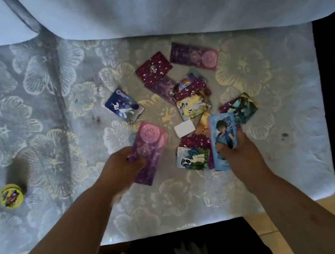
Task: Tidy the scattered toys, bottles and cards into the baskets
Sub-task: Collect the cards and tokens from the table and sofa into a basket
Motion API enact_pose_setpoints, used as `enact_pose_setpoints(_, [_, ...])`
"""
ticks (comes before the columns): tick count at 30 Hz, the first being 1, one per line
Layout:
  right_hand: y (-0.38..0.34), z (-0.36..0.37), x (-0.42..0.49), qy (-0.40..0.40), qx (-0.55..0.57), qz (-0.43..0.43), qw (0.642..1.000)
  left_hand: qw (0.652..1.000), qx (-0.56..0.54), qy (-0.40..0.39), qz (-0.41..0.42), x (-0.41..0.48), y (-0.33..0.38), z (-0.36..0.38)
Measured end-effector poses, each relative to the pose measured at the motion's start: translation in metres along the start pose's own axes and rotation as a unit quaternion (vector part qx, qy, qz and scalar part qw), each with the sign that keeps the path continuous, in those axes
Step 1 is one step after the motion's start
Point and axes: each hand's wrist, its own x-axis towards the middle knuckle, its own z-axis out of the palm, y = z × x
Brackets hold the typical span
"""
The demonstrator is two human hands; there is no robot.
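Your left hand (122, 166) pinches a long purple card with a pink disc (151, 147), your right hand (242, 155) grips a tall blue figure card (223, 137); loose glossy picture cards (191, 98) lie scattered on the pale floral bedcover (50, 125) just beyond both, nearer your right.

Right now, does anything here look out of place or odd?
Yes. The loose cards lie strewn and overlapping at all angles on the floral cover, and a yellow round tin sits alone far to their left. Nothing looks damaged.

colourful cards (192, 104) lie scattered; yellow round toy (12, 195) well left.
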Motion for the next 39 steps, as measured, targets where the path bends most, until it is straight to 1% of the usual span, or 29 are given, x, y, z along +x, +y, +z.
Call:
enact_pose_setpoints(1, [-0.007, 0.005, -0.001, -0.03, 0.017, -0.001, 0.999, 0.999, -0.049, -0.01, -0.013, 0.002, 0.005, 0.007])
enact_pose_setpoints(3, [-0.023, 0.013, 0.001, -0.064, 0.023, -0.017, 0.998, 0.994, -0.102, 0.012, -0.023, 0.004, 0.014, 0.023])
enact_pose_setpoints(4, [-0.031, 0.013, 0.006, -0.063, -0.006, -0.043, 0.997, 0.993, -0.114, 0.037, -0.018, 0.006, 0.02, 0.027])
enact_pose_setpoints(6, [-0.043, 0.01, 0.019, -0.03, -0.121, -0.126, 0.984, 0.992, -0.085, 0.097, 0.0, 0.011, 0.026, 0.029])
enact_pose_setpoints(8, [-0.058, 0.003, 0.039, -0.014, -0.24, -0.201, 0.95, 0.987, -0.05, 0.152, 0.003, 0.018, 0.029, 0.023])
enact_pose_setpoints(10, [-0.074, -0.004, 0.062, -0.01, -0.349, -0.254, 0.902, 0.981, -0.052, 0.188, -0.004, 0.022, 0.03, 0.012])
enact_pose_setpoints(11, [-0.083, -0.006, 0.073, -0.013, -0.383, -0.269, 0.883, 0.978, -0.05, 0.201, -0.008, 0.025, 0.03, 0.006])
enact_pose_setpoints(12, [-0.092, -0.007, 0.082, -0.017, -0.391, -0.278, 0.877, 0.977, -0.049, 0.208, -0.012, 0.028, 0.03, 0.001])
enact_pose_setpoints(13, [-0.102, -0.006, 0.089, -0.029, -0.376, -0.279, 0.883, 0.976, -0.059, 0.21, -0.018, 0.03, 0.031, -0.002])
enact_pose_setpoints(15, [-0.122, 0.001, 0.092, -0.066, -0.306, -0.269, 0.911, 0.973, -0.124, 0.193, -0.031, 0.034, 0.035, -0.005])
enact_pose_setpoints(17, [-0.137, 0.015, 0.083, -0.124, -0.228, -0.241, 0.935, 0.966, -0.207, 0.15, -0.039, 0.035, 0.042, -0.002])
enact_pose_setpoints(18, [-0.142, 0.025, 0.074, -0.154, -0.21, -0.228, 0.938, 0.96, -0.248, 0.125, -0.037, 0.036, 0.046, 0.001])
enact_pose_setpoints(19, [-0.142, 0.036, 0.065, -0.18, -0.21, -0.225, 0.934, 0.953, -0.285, 0.097, -0.036, 0.034, 0.049, 0.006])
enact_pose_setpoints(21, [-0.136, 0.058, 0.051, -0.232, -0.237, -0.239, 0.913, 0.942, -0.331, 0.041, -0.027, 0.031, 0.056, 0.016])
enact_pose_setpoints(23, [-0.129, 0.069, 0.045, -0.281, -0.279, -0.251, 0.883, 0.947, -0.319, 0.031, -0.02, 0.031, 0.053, 0.025])
enact_pose_setpoints(24, [-0.128, 0.068, 0.048, -0.297, -0.284, -0.249, 0.877, 0.947, -0.318, 0.041, -0.02, 0.033, 0.051, 0.027])
enact_pose_setpoints(25, [-0.129, 0.064, 0.052, -0.3, -0.278, -0.241, 0.88, 0.941, -0.333, 0.054, -0.024, 0.036, 0.047, 0.026])
enact_pose_setpoints(27, [-0.134, 0.053, 0.06, -0.266, -0.248, -0.227, 0.904, 0.922, -0.38, 0.068, -0.028, 0.037, 0.042, 0.022])
enact_pose_setpoints(29, [-0.139, 0.048, 0.063, -0.263, -0.2, -0.215, 0.919, 0.908, -0.415, 0.051, -0.019, 0.037, 0.039, 0.019])
enact_pose_setpoints(31, [-0.144, 0.052, 0.054, -0.306, -0.189, -0.226, 0.905, 0.902, -0.43, 0.012, -0.012, 0.033, 0.04, 0.018])
enact_pose_setpoints(32, [-0.143, 0.057, 0.048, -0.326, -0.195, -0.233, 0.895, 0.901, -0.433, 0.005, -0.011, 0.033, 0.038, 0.018])
enact_pose_setpoints(33, [-0.143, 0.062, 0.045, -0.334, -0.195, -0.233, 0.892, 0.9, -0.435, 0.011, -0.009, 0.033, 0.036, 0.017])
enact_pose_setpoints(34, [-0.144, 0.065, 0.044, -0.322, -0.188, -0.229, 0.899, 0.9, -0.435, 0.028, -0.01, 0.033, 0.033, 0.015])
enact_pose_setpoints(35, [-0.145, 0.067, 0.049, -0.275, -0.184, -0.227, 0.916, 0.897, -0.44, 0.051, -0.015, 0.034, 0.031, 0.012])
enact_pose_setpoints(36, [-0.145, 0.069, 0.059, -0.191, -0.207, -0.231, 0.931, 0.893, -0.444, 0.075, -0.022, 0.035, 0.027, 0.009])
enact_pose_setpoints(37, [-0.145, 0.07, 0.072, -0.099, -0.258, -0.239, 0.931, 0.889, -0.446, 0.096, -0.028, 0.036, 0.025, 0.006])
enact_pose_setpoints(38, [-0.145, 0.071, 0.083, -0.036, -0.322, -0.238, 0.916, 0.887, -0.445, 0.117, -0.034, 0.036, 0.021, 0.001])
enact_pose_setpoints(39, [-0.145, 0.073, 0.092, -0.007, -0.379, -0.229, 0.897, 0.885, -0.443, 0.134, -0.04, 0.036, 0.018, -0.002])
